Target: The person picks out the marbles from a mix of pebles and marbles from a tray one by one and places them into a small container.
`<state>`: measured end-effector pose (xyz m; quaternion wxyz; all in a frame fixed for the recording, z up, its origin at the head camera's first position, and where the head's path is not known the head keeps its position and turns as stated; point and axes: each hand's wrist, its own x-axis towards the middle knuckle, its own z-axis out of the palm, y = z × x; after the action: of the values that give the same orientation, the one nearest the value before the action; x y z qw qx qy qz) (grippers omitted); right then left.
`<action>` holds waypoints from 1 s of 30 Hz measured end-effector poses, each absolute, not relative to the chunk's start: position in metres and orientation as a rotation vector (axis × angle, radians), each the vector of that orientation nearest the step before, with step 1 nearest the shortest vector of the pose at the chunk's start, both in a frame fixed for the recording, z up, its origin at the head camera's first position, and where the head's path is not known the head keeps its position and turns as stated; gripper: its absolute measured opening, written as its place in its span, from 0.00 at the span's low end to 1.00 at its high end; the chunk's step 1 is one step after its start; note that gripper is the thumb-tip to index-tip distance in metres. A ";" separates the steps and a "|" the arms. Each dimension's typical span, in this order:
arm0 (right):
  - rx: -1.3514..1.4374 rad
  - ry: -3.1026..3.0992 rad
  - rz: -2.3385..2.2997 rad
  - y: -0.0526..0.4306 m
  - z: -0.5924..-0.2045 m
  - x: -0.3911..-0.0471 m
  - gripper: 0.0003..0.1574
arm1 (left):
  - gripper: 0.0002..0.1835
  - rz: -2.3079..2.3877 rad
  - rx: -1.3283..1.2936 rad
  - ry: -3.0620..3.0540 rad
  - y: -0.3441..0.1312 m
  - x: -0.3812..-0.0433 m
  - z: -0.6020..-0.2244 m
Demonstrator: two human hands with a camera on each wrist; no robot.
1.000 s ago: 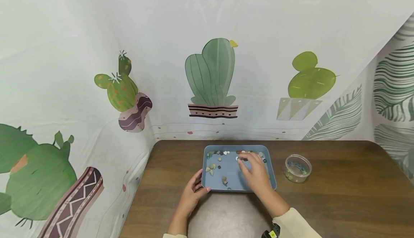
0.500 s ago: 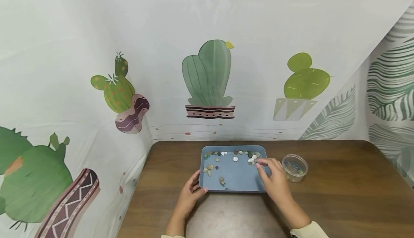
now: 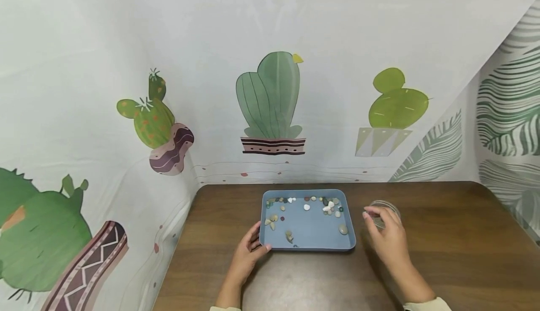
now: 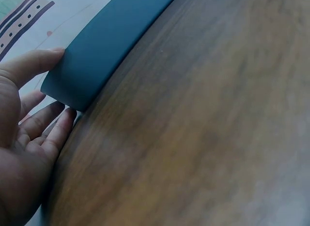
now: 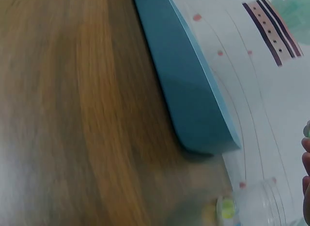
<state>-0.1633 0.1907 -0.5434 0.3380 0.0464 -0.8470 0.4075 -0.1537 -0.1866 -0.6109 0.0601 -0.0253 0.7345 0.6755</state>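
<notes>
My left hand (image 3: 249,251) holds the near-left corner of a blue tray (image 3: 312,246), thumb on the rim and fingers along the outer side (image 4: 80,73). Small pebbles in white, tan, brown and dark tones lie in the tray, among them a white pebble (image 3: 306,207) near the back and a larger grey-brown one (image 3: 343,229) at the right. Beyond the tray's right side, my right hand (image 3: 390,236) is over a round clear plastic tub (image 3: 387,203), partly covering it. Its fingertips pinch a small greenish stone (image 5: 306,130), cut off by the right wrist view's edge.
Everything stands on a brown wooden table (image 3: 460,245). Behind it hangs a white cloth (image 3: 337,34) printed with cacti and leaves. Green and yellowish pieces show through the tub's wall (image 5: 256,206).
My right hand has moved rightward from the tray's middle, past the pebbles at its right, to the tub. The white pebble near its fingertips earlier now lies uncovered. My left hand stays on the tray.
</notes>
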 end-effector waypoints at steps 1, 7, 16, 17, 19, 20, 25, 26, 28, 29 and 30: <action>0.104 -2.211 1.061 0.194 -0.544 -0.163 0.13 | 0.43 2.043 -0.080 2.224 -0.187 -0.154 -0.611; -0.018 -2.234 1.036 0.210 -0.548 -0.160 0.12 | 0.43 2.042 -0.082 2.225 -0.187 -0.153 -0.611; -0.169 -2.301 1.013 0.229 -0.556 -0.157 0.13 | 0.43 2.044 -0.075 2.233 -0.187 -0.154 -0.609; -0.180 -2.304 1.013 0.230 -0.556 -0.157 0.13 | 0.43 2.046 -0.073 2.234 -0.188 -0.154 -0.609; -0.199 -2.314 1.010 0.232 -0.558 -0.157 0.13 | 0.43 2.046 -0.068 2.236 -0.188 -0.154 -0.609; -0.206 -2.315 1.012 0.233 -0.558 -0.157 0.13 | 0.43 2.047 -0.063 2.239 -0.188 -0.154 -0.609; -0.221 -2.310 1.022 0.235 -0.561 -0.157 0.13 | 0.42 2.054 -0.048 2.239 -0.188 -0.154 -0.611; -0.224 -2.309 1.026 0.235 -0.562 -0.158 0.13 | 0.42 2.055 -0.042 2.242 -0.188 -0.154 -0.611; -0.224 -2.311 1.023 0.236 -0.562 -0.158 0.14 | 0.42 2.058 -0.037 2.241 -0.187 -0.154 -0.611; -0.225 -2.312 1.024 0.236 -0.562 -0.158 0.16 | 0.42 2.059 -0.037 2.240 -0.187 -0.154 -0.611; -0.220 -2.310 1.025 0.236 -0.562 -0.157 0.17 | 0.42 2.059 -0.036 2.239 -0.187 -0.154 -0.611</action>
<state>-0.1574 0.2361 -0.5625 0.2981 -0.0829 -0.8692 0.3857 -0.1535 -0.1873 -0.6106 0.0496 -0.0119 0.7352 0.6760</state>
